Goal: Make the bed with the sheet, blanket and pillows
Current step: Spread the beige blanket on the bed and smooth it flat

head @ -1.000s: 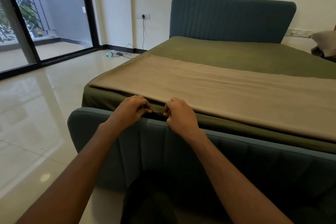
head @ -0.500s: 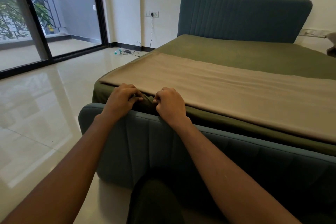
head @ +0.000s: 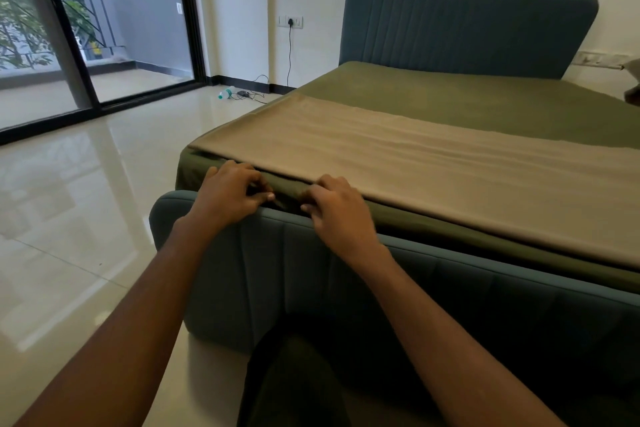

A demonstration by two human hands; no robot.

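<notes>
An olive-green sheet (head: 478,104) covers the mattress of a teal upholstered bed. A tan blanket (head: 415,163) lies flat across the foot half of the bed. At the foot edge, near the left corner, my left hand (head: 228,194) and my right hand (head: 337,210) sit side by side with curled fingers pinching the green sheet's edge just above the footboard (head: 284,263). A bit of a pillow (head: 633,78) shows at the far right edge.
The teal headboard (head: 464,31) stands against the white wall. Glossy floor tiles spread to the left, up to a sliding glass door (head: 86,28). A charger cable and a bottle (head: 227,94) lie on the floor by the wall socket.
Both hands have shifted along the foot edge towards the left corner and now sit a little further apart, still holding the sheet's edge. The view has swung left.
</notes>
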